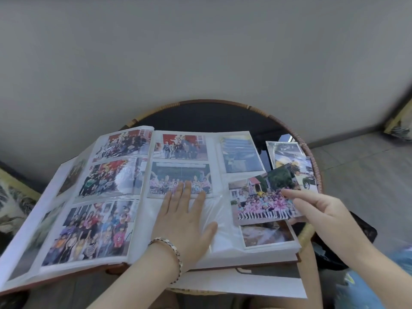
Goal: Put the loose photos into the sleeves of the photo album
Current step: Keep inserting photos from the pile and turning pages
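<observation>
The photo album (142, 219) lies open on a round table, most of its sleeves holding group photos. My left hand (187, 217) lies flat, fingers straight, on an empty clear sleeve (220, 230) of the right page, its fingertips over the photo above. My right hand (321, 210) pinches the right edge of a loose group photo (263, 199) of children in pink, held tilted just above the right page's outer column. Two loose photos (289, 159) lie overlapping on the table past the album's right edge.
The round dark table (207, 114) has a woven rattan rim and stands against a grey wall. A white sheet (240, 284) sticks out under the album at the front. Patterned cushions sit at the far left (11, 204) and far right (401, 126).
</observation>
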A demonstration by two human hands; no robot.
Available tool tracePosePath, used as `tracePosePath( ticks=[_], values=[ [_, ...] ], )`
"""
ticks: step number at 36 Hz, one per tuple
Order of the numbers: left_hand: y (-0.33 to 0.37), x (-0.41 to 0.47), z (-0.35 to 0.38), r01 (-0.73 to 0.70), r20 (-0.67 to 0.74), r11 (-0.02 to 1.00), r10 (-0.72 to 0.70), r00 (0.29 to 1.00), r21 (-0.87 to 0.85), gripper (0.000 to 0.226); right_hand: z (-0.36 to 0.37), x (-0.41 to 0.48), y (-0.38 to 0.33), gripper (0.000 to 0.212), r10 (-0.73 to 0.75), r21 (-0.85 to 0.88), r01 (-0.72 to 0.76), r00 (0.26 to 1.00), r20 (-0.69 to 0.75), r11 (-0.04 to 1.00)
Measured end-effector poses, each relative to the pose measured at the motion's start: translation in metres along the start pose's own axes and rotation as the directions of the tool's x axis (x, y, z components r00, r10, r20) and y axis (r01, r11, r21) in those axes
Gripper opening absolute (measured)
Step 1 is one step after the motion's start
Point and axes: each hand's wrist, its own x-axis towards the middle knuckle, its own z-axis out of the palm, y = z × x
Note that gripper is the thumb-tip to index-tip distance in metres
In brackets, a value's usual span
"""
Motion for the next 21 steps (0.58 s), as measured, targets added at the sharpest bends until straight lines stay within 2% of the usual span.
tracePosePath(
  ticks=[9,18,21],
  values=[
    [0.000,-0.001,0.001,-0.005,-0.009,1.000,0.005,1.000,0.000,0.063,0.020,-0.024,-0.003,0.033,-0.028,-0.049,0.025,0.998,-0.055,0.998],
    [0.000,-0.002,0.004,-0.006,-0.034,1.000,0.006,0.999,-0.003,0.064,0.023,-0.028,-0.002,0.034,-0.041,0.046,0.045,0.996,-0.075,0.998],
    [0.000,-0.002,0.005,-0.010,-0.044,1.000,0.010,0.999,-0.018,0.067,0.026,-0.032,-0.002,0.038,-0.071,0.049,0.079,0.988,-0.138,0.996]
  ],
)
